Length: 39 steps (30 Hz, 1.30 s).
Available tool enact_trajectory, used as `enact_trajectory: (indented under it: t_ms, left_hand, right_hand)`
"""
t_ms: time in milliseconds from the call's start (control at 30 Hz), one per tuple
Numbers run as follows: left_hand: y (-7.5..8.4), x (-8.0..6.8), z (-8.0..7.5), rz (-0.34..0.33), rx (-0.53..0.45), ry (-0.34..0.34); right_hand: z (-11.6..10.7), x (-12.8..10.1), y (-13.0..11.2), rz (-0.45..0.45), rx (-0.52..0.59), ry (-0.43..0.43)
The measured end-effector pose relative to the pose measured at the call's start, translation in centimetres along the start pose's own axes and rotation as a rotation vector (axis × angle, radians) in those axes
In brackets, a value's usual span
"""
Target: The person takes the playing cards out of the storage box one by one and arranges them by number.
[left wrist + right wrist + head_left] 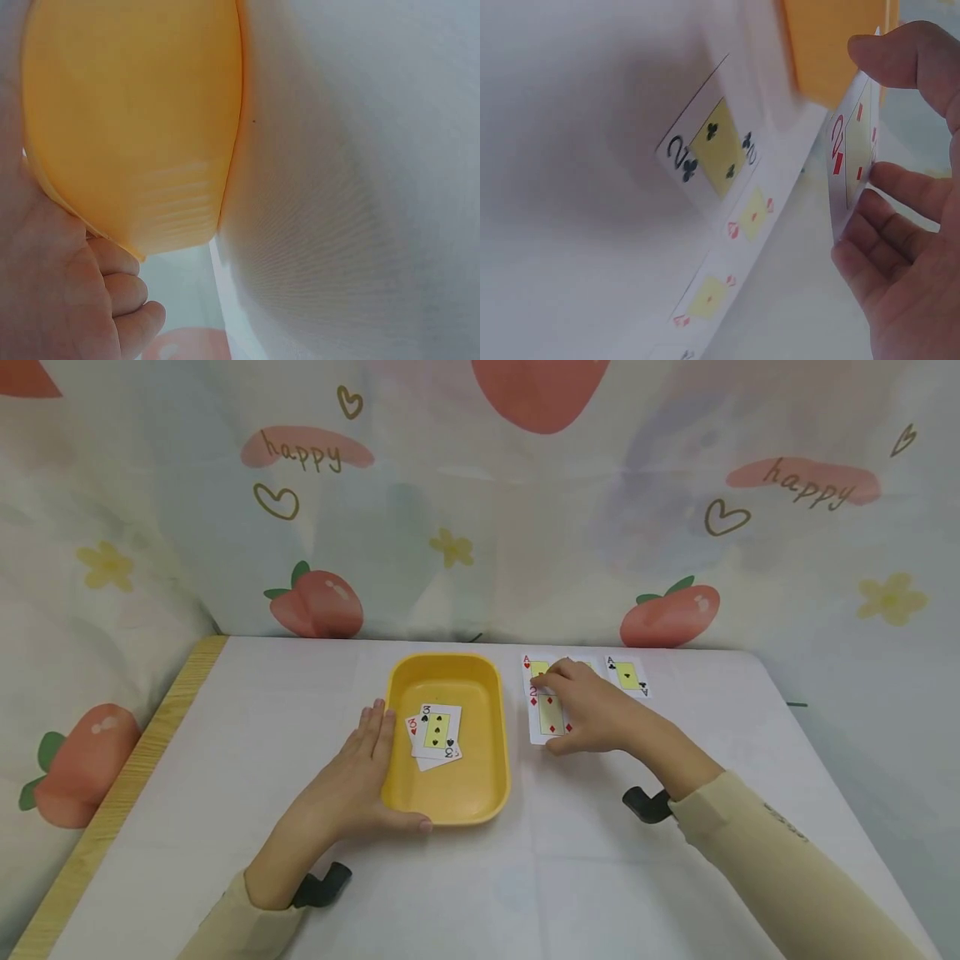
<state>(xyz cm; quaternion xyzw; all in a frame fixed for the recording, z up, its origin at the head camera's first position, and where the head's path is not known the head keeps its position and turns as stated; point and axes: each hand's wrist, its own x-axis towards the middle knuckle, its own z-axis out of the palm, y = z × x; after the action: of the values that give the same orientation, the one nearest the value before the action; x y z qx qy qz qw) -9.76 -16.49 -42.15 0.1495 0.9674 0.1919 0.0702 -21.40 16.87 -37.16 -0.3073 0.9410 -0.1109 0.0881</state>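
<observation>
A yellow tray [480, 777] stands mid-table with a 3 of spades [437, 731] lying over a red 3 card [412, 727] inside it. My left hand [360, 777] holds the tray's near left corner, fingers along its side and thumb round the front rim; the left wrist view shows the tray's wall [135, 112] against my palm. To the right of the tray, my right hand [592, 710] pinches a 2 of diamonds [853, 146] between thumb and fingers, its edge raised off the table. A 2 of clubs [711, 146] lies flat beside it.
A red ace [529, 667] lies just beyond my right hand and a black ace [627, 675] further right. The white table [675, 877] has a wooden left edge [120, 793]. A peach-print cloth [480, 527] hangs behind it.
</observation>
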Motion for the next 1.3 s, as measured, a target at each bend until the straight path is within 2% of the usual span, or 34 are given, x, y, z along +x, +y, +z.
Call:
enact_trajectory:
  t_ms: [567,1300]
  left_hand:
    - [0.0,0.0,0.0,-0.001,0.002,0.005]
    - [-0.2,0.1,0.1,0.005,0.011,0.010]
  right_hand:
    - [1.4,-1.3,3.3,0.104,-0.034,-0.038]
    - [2.2,-2.2,6.3,0.156,-0.035,-0.079]
